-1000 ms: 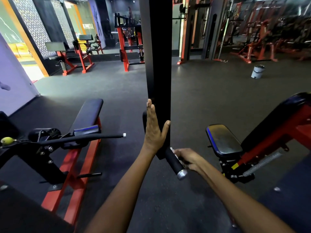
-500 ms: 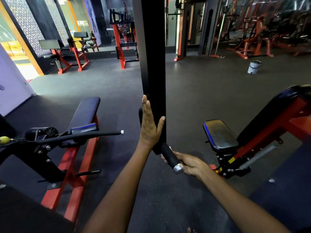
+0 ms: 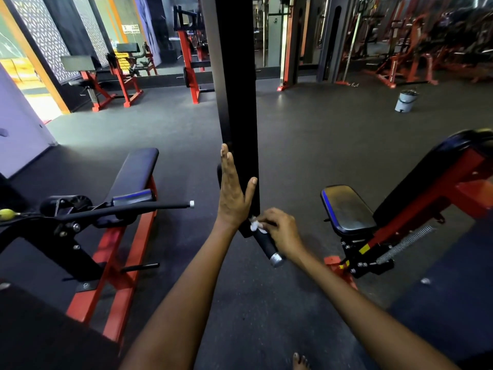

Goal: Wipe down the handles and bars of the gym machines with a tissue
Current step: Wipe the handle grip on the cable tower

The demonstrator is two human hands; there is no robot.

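Matt black handle [image 3: 264,243], crumpled paper tissue [image 3: 255,225]

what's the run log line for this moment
left hand flat on black post | right hand pressing tissue at top of handle | wiping underway

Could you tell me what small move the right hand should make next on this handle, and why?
Probably slide the tissue down the black handle toward its silver cap: the right hand pinches it near the top, while the left hand steadies the black bar.

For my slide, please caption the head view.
Left hand steadies black post; right hand wipes handle with tissue.
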